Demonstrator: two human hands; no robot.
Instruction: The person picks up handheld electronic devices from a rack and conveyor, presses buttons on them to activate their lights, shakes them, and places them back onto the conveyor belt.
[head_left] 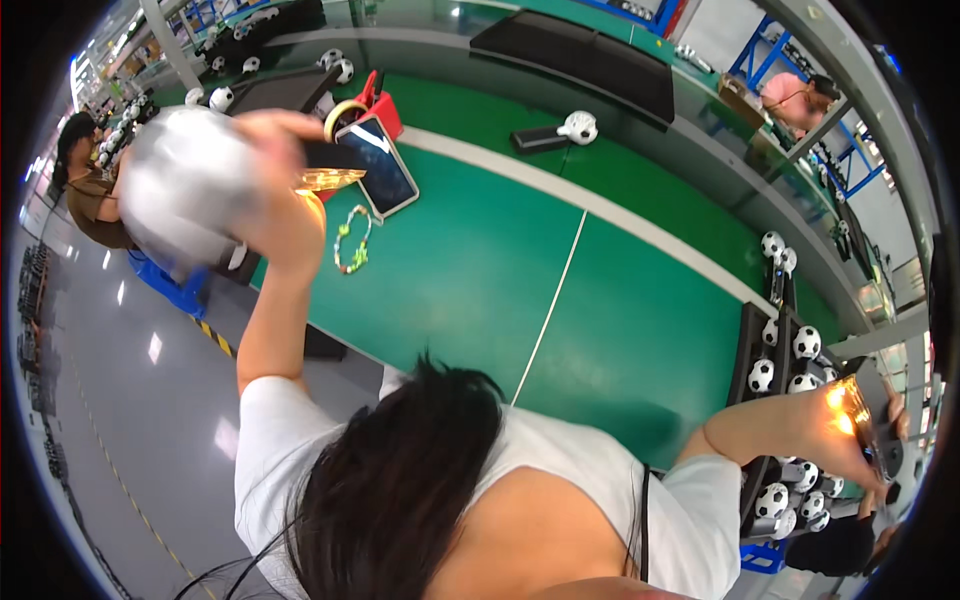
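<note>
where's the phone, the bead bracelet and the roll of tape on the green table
phone (382, 168), head view, middle of its dark screen
bead bracelet (352, 240), head view, left side of the loop
roll of tape (343, 112), head view, top of the ring

The scene is brightly and evenly lit from overhead. White patches of glare lie on the glossy grey floor (120, 400) below the left grip (275, 190), and the glass shelf edge far above the bench (480, 270) shines. The silvery bag (180, 185) in that grip is smeared by motion blur and washed pale. Warm orange highlights glow on both grips, strongest at the right grip (850, 430). Shadows on the green surface are soft and faint. Straight edges bow strongly toward the rim, where a black fisheye border closes in.
</note>
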